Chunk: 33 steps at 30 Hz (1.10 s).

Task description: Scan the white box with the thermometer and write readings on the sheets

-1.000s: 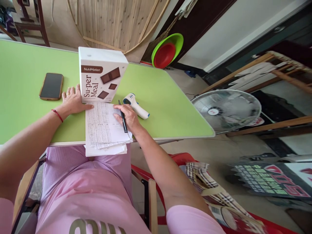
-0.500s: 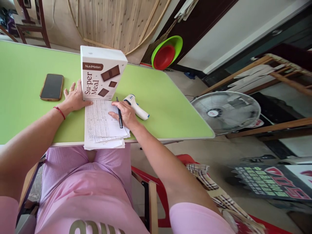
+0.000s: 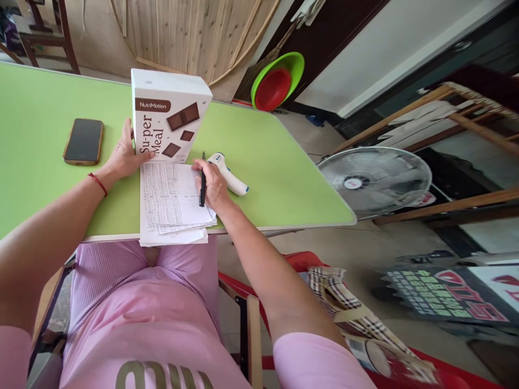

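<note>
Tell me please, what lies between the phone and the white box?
In the head view, the left hand lies there, against the white box; between this hand and the phone, the green tabletop is bare.

This looks like a lived-in room of a home. Beyond the green table point(image 3: 259, 146) stand a dark wooden chair point(image 3: 45, 41) and a large round wooden panel point(image 3: 182, 32). A household fan point(image 3: 373, 181) stands past the table's end, above a pale tiled floor point(image 3: 320, 240), and 2 basins point(image 3: 273, 91), green and red, sit near a broom point(image 3: 279, 47).
</note>
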Available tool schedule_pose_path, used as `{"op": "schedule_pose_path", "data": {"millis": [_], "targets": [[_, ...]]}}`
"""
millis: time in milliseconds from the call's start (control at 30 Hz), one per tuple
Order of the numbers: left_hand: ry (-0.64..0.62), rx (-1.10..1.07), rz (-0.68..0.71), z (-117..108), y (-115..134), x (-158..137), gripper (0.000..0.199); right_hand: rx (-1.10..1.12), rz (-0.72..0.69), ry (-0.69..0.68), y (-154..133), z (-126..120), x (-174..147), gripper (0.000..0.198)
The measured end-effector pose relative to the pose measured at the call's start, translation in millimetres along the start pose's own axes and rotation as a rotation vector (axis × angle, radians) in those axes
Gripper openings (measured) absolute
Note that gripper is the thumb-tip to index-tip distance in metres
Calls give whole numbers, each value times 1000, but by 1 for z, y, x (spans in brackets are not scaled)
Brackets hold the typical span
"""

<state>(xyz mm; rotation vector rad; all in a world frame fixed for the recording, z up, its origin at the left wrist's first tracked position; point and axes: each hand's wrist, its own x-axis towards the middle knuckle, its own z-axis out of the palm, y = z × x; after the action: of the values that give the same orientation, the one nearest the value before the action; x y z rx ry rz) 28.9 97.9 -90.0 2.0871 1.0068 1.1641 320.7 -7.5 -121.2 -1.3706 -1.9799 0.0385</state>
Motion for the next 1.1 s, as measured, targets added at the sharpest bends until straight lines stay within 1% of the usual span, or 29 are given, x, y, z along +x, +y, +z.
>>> {"op": "schedule_pose_path", "data": {"millis": [167, 333, 433, 500, 567, 633, 700, 767, 800, 833, 867, 900, 933, 1000, 1033, 1100], "targets": [[-10, -47, -7, 0, -2, 1, 92, -54, 32, 10, 2, 2, -1, 38], [27, 16, 49, 0, -1, 1, 83, -37, 27, 1, 1, 3, 0, 49], [42, 49, -11, -2, 6, 0, 83, -55, 47, 78, 2, -3, 0, 48], [45, 45, -66, -6, 19, -3, 85, -133, 130, 170, 5, -11, -1, 41], [19, -2, -118, -13, 37, -7, 90, -229, 267, 220, 10, -20, -4, 39], [-13, -44, -167, -22, 56, -11, 99, -284, 408, 184, 19, -27, -5, 45], [-89, -85, -210, -30, 74, -14, 100, -293, 507, 92, 27, -32, -5, 44], [-149, -144, -262, -38, 88, -15, 97, -262, 577, 19, 29, -39, -3, 38], [-173, -160, -280, -41, 94, -15, 91, -227, 604, 24, 26, -43, -3, 38], [-218, -167, -290, -44, 98, -15, 84, -175, 619, 60, 19, -48, -3, 40], [-268, -176, -293, -46, 102, -15, 78, -102, 623, 129, 9, -53, -6, 43], [-325, -189, -289, -47, 104, -14, 72, -9, 600, 233, -6, -59, -11, 47], [-389, -206, -284, -48, 106, -14, 69, 104, 548, 317, -24, -64, -18, 47], [-505, -245, -279, -48, 107, -14, 65, 362, 448, 437, -67, -71, -37, 42], [-547, -255, -281, -48, 106, -14, 64, 512, 404, 461, -89, -72, -47, 38], [-586, -245, -287, -48, 102, -14, 63, 795, 371, 417, -128, -69, -66, 34]]}}
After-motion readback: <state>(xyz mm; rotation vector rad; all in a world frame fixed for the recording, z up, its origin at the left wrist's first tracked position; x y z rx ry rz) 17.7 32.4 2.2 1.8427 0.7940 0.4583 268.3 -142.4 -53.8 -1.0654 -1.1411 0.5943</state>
